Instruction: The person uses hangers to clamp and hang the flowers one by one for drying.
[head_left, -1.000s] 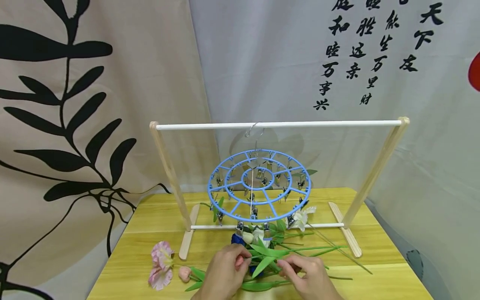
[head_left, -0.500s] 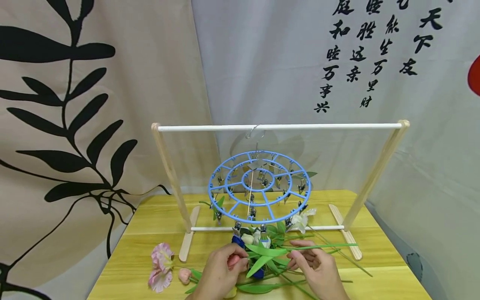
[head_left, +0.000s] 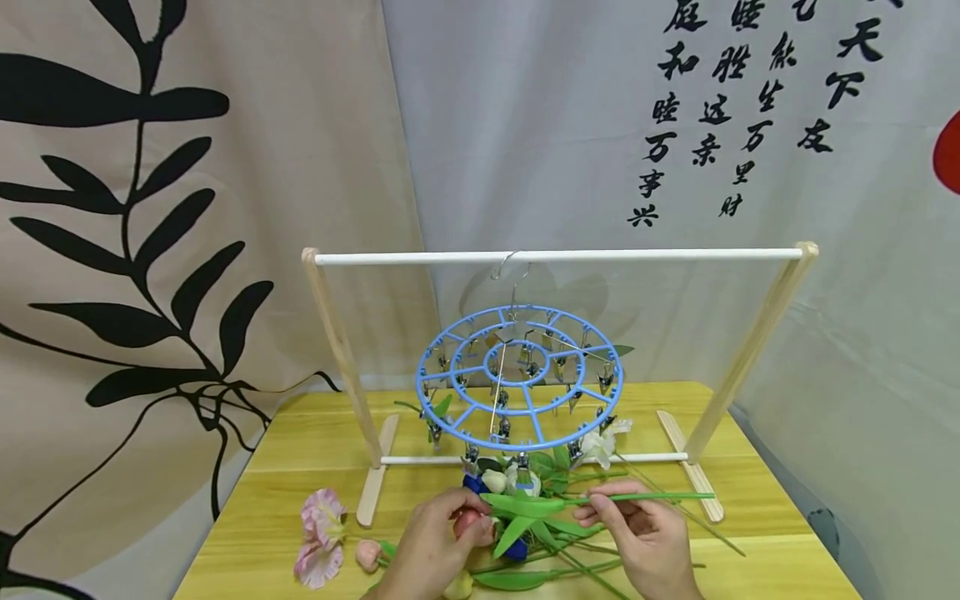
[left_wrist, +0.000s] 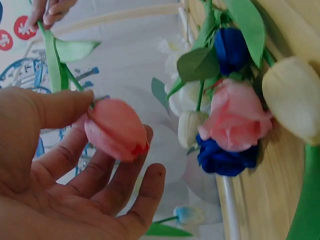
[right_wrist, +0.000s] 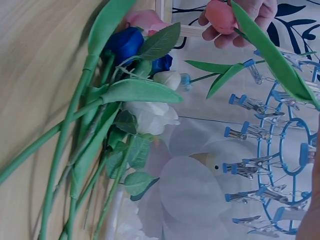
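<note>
An artificial pink tulip [left_wrist: 117, 130] lies level above the flower pile, its green leaves [head_left: 521, 506] and stem [head_left: 675, 496] stretching to the right. My left hand [head_left: 438, 542] pinches it just behind the bloom, thumb against fingers, as the left wrist view shows. With thumb and fingertips, my right hand [head_left: 648, 537] grips the stem farther along. Under both hands lie loose artificial flowers: a blue rose [right_wrist: 124, 46], a pink rose [left_wrist: 235, 115], a cream tulip [left_wrist: 295, 97] and white blooms [right_wrist: 150, 116]. In the right wrist view only a sliver of my right hand shows at the edge.
A blue round clip hanger [head_left: 517, 375] with several metal clips hangs from the white rod [head_left: 637, 254] of a wooden stand [head_left: 341, 358], just beyond my hands. A pink ruffled flower [head_left: 322, 537] and a small peach tulip [head_left: 367, 554] lie left on the wooden table [head_left: 255, 517].
My right hand has moved up and rightward, loosened its fingers, then taken the tulip's stem. Several stems below now lie slanted toward the front. My left hand has kept its pinch near the bloom.
</note>
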